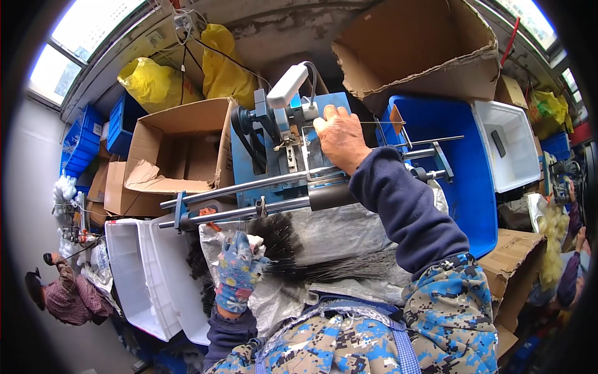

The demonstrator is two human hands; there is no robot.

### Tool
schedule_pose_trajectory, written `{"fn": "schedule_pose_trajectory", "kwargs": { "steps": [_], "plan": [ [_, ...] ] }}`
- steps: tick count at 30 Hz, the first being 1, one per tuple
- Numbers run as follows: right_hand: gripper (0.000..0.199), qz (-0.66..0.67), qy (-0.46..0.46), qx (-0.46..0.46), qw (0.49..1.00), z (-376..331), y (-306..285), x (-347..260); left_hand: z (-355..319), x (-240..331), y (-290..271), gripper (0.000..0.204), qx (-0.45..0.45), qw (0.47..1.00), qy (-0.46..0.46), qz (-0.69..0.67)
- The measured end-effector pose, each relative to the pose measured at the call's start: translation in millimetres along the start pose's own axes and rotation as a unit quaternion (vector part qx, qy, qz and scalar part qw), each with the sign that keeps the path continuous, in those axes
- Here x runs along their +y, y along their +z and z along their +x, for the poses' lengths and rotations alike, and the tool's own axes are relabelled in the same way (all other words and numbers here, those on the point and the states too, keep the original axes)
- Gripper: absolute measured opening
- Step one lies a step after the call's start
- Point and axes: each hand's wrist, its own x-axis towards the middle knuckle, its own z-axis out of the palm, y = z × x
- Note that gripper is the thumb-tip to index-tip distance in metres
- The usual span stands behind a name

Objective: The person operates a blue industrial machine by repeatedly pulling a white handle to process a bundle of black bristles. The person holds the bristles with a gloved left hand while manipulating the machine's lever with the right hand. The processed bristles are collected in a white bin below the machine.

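My right hand [341, 138], bare, rests on the bench machine [293, 134] with its fingers curled down over a part that the hand hides. Two steel guide rails [249, 212] cross in front of that machine, and a dark sliding block [330, 194] sits on them below my right wrist. My left hand [238, 274] wears a blue flowered glove. Its fingers point up, close together, just below the rails; what they hold, if anything, I cannot make out. Beside the glove, long black bristles [280, 243] lie spread on white sacking [342, 234] over my lap.
An open cardboard box [140, 177] and white bins [134, 268] stand on the left. To the right are a large blue bin [473, 187] and a white tray [517, 149]. Another carton [423, 81] stands behind. Other people [71, 293] work at far left and far right.
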Motion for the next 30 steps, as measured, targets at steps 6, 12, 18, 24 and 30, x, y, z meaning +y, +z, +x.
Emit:
{"fn": "schedule_pose_trajectory", "kwargs": {
  "steps": [6, 12, 18, 24, 30],
  "plan": [
    [0.010, -0.017, -0.004, 0.003, 1.000, 0, 2, 0, 9, 31, -49, 0.039, 0.050, 0.997, 0.050, 0.041],
    [0.012, 0.024, 0.005, -0.022, 0.999, 3, 5, 1, -5, 48, -52, 0.038, 0.166, 0.940, -0.061, -0.291],
    [0.017, 0.086, 0.044, -0.052, 0.994, 10, 16, 10, 7, 73, -50, 0.050, 0.195, 0.858, -0.053, -0.472],
    [0.038, 0.052, 0.056, -0.004, 0.997, -8, 5, 15, 3, 65, -50, 0.042, 0.157, 0.883, -0.039, -0.441],
    [0.055, 0.056, 0.071, -0.044, 0.995, -37, -9, 9, 12, 65, -47, 0.040, 0.159, 0.856, -0.099, -0.482]
  ]
}}
